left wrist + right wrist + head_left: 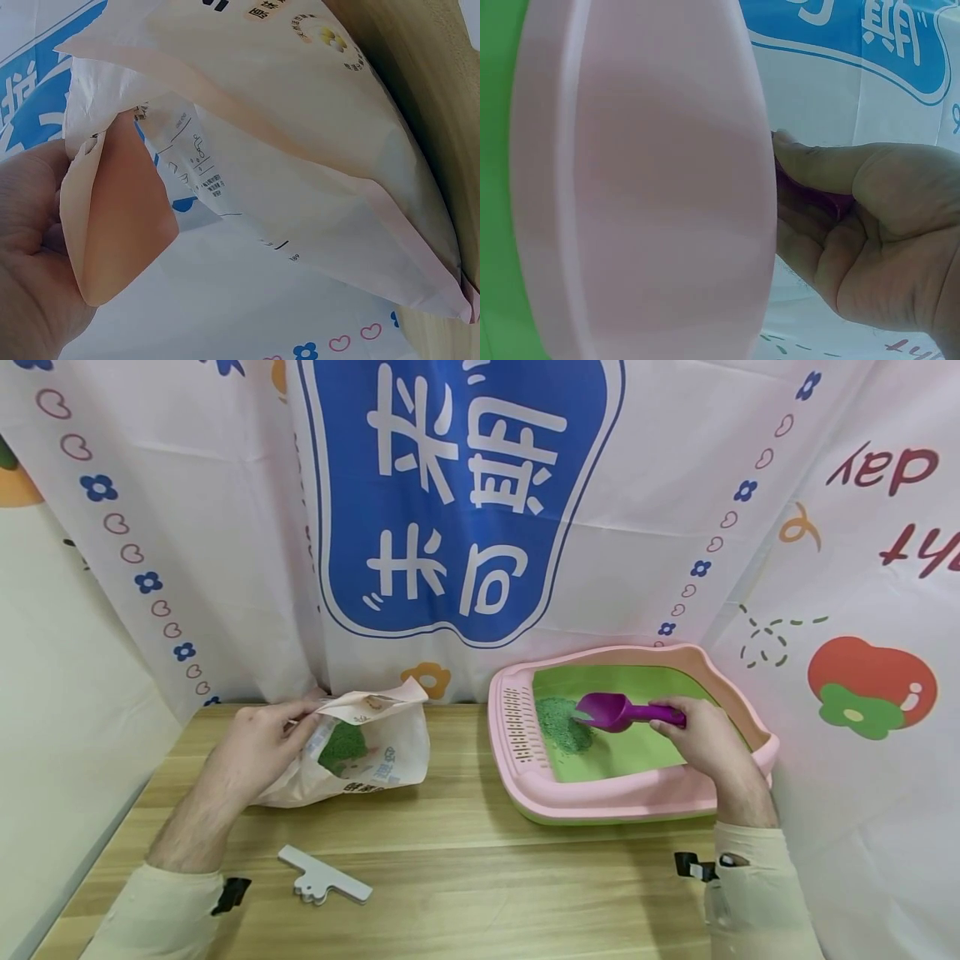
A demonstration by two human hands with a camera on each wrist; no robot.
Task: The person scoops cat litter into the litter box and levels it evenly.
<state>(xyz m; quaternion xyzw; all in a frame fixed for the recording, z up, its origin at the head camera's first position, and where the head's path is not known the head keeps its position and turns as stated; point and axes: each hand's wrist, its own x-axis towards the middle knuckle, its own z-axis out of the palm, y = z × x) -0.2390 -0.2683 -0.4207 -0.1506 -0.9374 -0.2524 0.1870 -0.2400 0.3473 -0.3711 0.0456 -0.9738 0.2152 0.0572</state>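
"Which way is the scoop (611,714) lying from our grip?"
"Leftward: our right hand (705,735) is clasping its handle, the long axis running sideways, the bowl reaching the right edge of the green granules (557,720) in the tray (600,803)."
"And our left hand (258,747)?"
"We're pinching the edge of the bag (407,743) there; its mouth is gaping, granules showing inside."
"What's standing between?"
"The tray's slotted ledge (521,727) is separating scoop from bag. The clip (322,875) is lying on the table (487,893), nearer us than the bag."

Seemingly wooden table (480,893): bag (405,739), clip (327,874), tray (600,797)
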